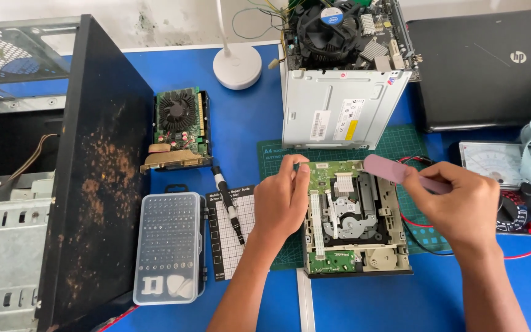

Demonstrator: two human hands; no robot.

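An opened optical disc drive (354, 215) lies on a green cutting mat (401, 144), its green circuit board and metal mechanism exposed. My left hand (281, 200) rests on the drive's left edge, fingertips pinching near its top left corner. My right hand (456, 206) hovers over the drive's right side and grips a flat pink pry tool (388, 169), whose wide end points toward the drive's top edge.
A rusty black computer case (99, 172) stands at left. Beside it are a graphics card (178, 126), a screwdriver (228, 203) on a small grid mat, and a bit case (168, 246). Behind are a silver drive cover (339, 110), motherboard (339, 31), laptop (487, 61), multimeter (505, 178) and white lamp base (236, 64).
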